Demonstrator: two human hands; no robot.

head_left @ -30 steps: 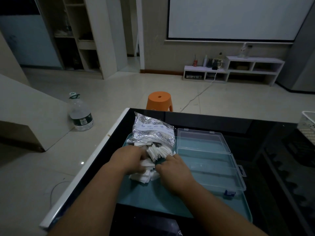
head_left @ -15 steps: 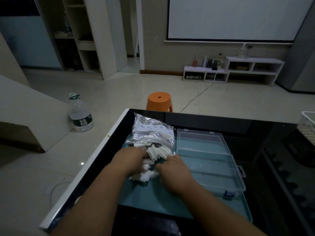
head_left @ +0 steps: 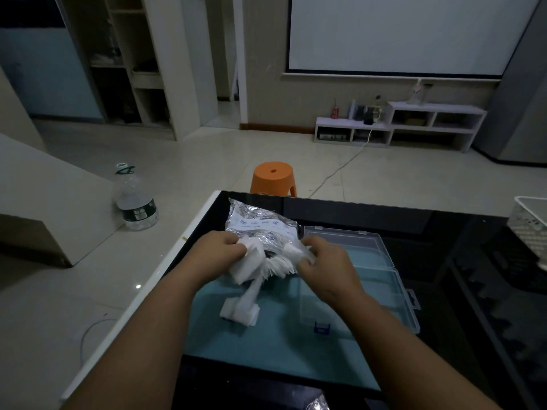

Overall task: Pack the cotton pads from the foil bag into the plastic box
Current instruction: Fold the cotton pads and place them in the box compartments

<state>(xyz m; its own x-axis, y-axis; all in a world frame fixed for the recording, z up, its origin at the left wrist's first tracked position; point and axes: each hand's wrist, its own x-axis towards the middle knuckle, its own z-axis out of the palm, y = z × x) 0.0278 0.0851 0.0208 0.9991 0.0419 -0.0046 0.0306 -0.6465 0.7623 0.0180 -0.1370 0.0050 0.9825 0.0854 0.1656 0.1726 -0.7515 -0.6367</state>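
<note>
A silver foil bag (head_left: 258, 221) is lifted off the teal mat (head_left: 275, 347), its mouth facing me. White cotton pads (head_left: 276, 266) spill from the mouth and a small pile of cotton pads (head_left: 239, 312) lies on the mat below. My left hand (head_left: 220, 253) pinches the bag's left edge together with some pads. My right hand (head_left: 324, 258) grips the bag's right edge with pads at its fingertips. The clear plastic box (head_left: 381, 288) lies open to the right, lid flat behind it, compartments holding nothing.
The mat lies on a black glass table with a white left edge (head_left: 142, 300). A white wire basket (head_left: 529, 226) stands at the far right. An orange stool (head_left: 273, 177) is beyond the table, and a large water bottle (head_left: 134, 202) sits on the floor at left.
Both hands rose from the pile on the mat and moved apart, lifting the bag by its mouth. More pads have fallen out, and a small pile now lies uncovered on the mat.
</note>
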